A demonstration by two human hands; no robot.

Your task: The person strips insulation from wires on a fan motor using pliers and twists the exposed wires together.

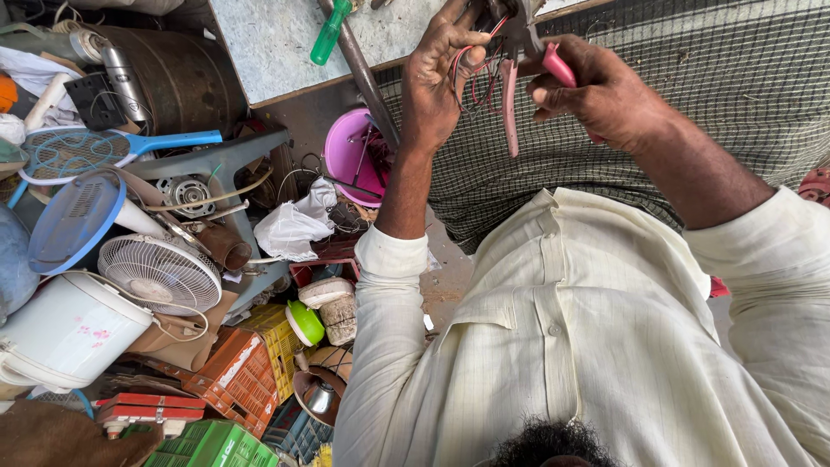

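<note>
Here the left hand [441,82] pinches thin red wires [467,60] while the right hand [605,91] grips pink-handled steel pliers [519,78], apparently mid-cut or mid-strip; next calls for a steady squeeze.

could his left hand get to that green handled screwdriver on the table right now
Probably not at once. The left hand is full of red wires, which the pink-handled pliers in the right hand meet. The green-handled screwdriver lies uncovered on the table beside it.
</note>
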